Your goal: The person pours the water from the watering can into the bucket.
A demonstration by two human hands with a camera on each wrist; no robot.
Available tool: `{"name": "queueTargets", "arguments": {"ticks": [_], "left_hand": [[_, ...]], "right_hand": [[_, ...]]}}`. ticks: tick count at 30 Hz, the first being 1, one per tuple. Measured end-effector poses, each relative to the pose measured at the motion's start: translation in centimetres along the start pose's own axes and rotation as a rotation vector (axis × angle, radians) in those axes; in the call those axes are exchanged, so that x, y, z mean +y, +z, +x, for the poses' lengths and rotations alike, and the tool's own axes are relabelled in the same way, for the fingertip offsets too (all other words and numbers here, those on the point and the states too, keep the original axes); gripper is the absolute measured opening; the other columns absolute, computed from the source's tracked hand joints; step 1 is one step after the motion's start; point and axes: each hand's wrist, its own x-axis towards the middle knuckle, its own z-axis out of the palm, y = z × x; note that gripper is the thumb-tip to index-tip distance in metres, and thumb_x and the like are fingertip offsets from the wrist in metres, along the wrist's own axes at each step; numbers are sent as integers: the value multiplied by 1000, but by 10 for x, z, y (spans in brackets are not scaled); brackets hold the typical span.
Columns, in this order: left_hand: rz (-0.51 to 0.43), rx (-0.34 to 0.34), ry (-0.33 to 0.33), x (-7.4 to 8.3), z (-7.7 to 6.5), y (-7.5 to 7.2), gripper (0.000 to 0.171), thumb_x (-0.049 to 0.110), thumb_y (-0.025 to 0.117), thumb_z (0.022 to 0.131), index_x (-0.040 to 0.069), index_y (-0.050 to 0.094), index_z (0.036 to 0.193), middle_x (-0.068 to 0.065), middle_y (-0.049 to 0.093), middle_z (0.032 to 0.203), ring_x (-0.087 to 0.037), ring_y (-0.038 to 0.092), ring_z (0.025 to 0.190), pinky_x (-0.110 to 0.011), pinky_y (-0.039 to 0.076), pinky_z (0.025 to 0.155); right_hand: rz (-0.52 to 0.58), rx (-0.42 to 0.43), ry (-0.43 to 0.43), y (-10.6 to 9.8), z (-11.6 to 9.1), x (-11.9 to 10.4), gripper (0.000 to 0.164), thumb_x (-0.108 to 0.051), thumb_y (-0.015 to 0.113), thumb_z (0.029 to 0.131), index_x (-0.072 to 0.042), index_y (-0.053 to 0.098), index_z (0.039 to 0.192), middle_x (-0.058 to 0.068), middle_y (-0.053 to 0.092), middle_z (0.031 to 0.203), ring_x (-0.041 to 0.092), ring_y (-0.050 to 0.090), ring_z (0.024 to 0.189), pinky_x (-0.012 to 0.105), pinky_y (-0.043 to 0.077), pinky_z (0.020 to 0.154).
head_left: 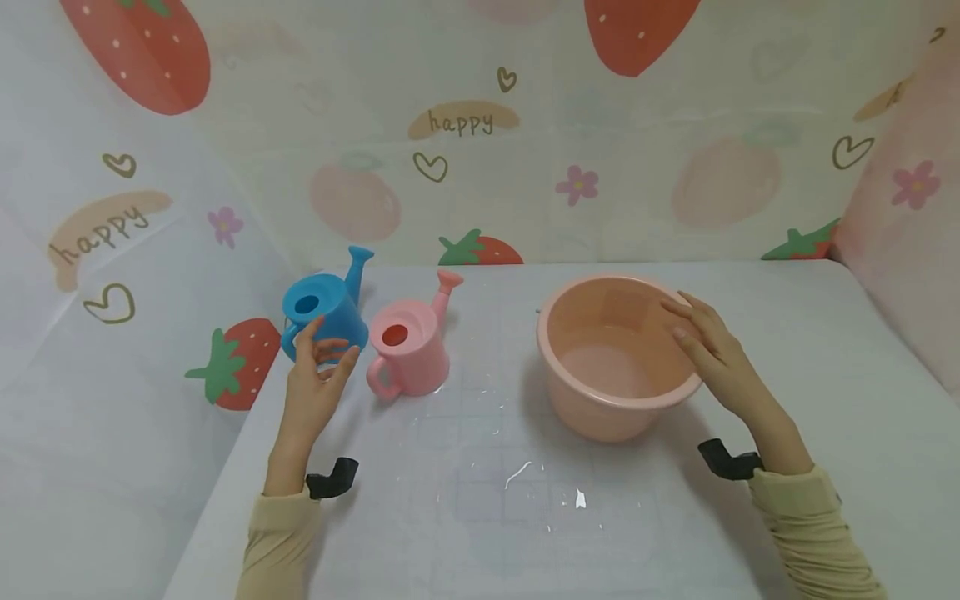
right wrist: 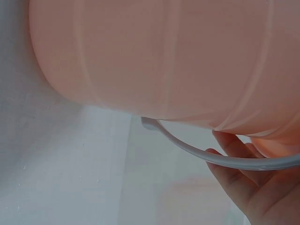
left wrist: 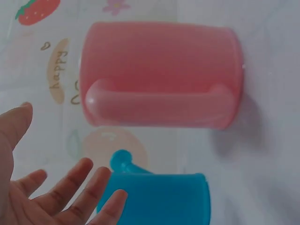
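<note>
A blue watering can point(head_left: 348, 321) stands at the left of the table, spout up. Over its near side, my left hand point(head_left: 317, 400) hovers with spread fingers, holding nothing. To its right is a pink watering can point(head_left: 420, 358), whose handle point(left wrist: 159, 108) faces the camera in the left wrist view. A pink bucket point(head_left: 600, 417) stands upright at centre right. My right hand point(head_left: 723, 367) is at its right rim, fingers loosely extended. In the right wrist view, those fingers point(right wrist: 229, 176) overlap a pale curved carrying handle point(right wrist: 234, 162), with fingertips right at the bucket's wall.
A white table point(head_left: 465, 533) under a glossy clear cover reflects light in front. Behind it hangs a backdrop point(head_left: 637, 167) printed with strawberries, hearts and flowers; similar sheets rise at both sides. Black wrist mounts point(head_left: 333, 477) sit beside both sleeves.
</note>
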Motion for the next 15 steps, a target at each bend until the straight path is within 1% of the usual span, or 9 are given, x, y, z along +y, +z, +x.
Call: {"name": "queueTargets", "arguments": {"ticks": [5,7,9,10,12,14,15], "left_hand": [[-71,29,-21,1,-5,11,66,29,55,93,20,16,146,-18,55,120,-31,54,112,-52,46,90],[-90,38,-31,1,-6,15,64,29,54,94,20,17,145,-17,54,120,-31,54,110,-51,46,89],[-91,39,-38,1,-8,20,61,29,53,95,18,19,144,-17,54,120,-29,55,108,-48,48,88],[-88,37,-41,1,-8,22,60,30,52,95,16,20,144,-16,54,119,-28,56,107,-43,49,88],[-85,22,-55,0,-10,26,59,31,51,95,13,21,143,-15,54,119,-26,55,107,-30,50,86],[-83,2,-72,0,-11,29,58,33,49,96,12,21,143,-14,53,119,-24,55,106,-19,48,82],[-82,-9,-82,-1,-12,31,59,34,49,96,12,21,142,-14,53,119,-24,54,106,-16,46,81]], "right_hand": [[10,1,-6,0,1,0,41,-22,44,98,-18,43,139,9,22,151,34,17,139,67,21,100],[12,2,-7,0,0,0,41,-22,44,98,-18,43,139,9,22,151,34,17,139,67,21,100],[14,2,-5,0,0,0,41,-22,44,98,-18,43,139,8,22,151,34,17,139,67,20,100],[15,3,-5,0,0,0,41,-22,44,98,-18,43,139,7,22,151,34,17,139,67,20,100],[16,5,-7,0,1,0,41,-22,44,98,-18,43,139,6,22,151,34,17,139,67,20,101],[15,5,-6,0,1,0,41,-22,44,98,-18,43,139,6,22,151,34,17,139,67,20,101],[16,5,-7,0,1,0,41,-22,44,98,-17,43,138,6,23,151,33,17,139,67,19,101]]}}
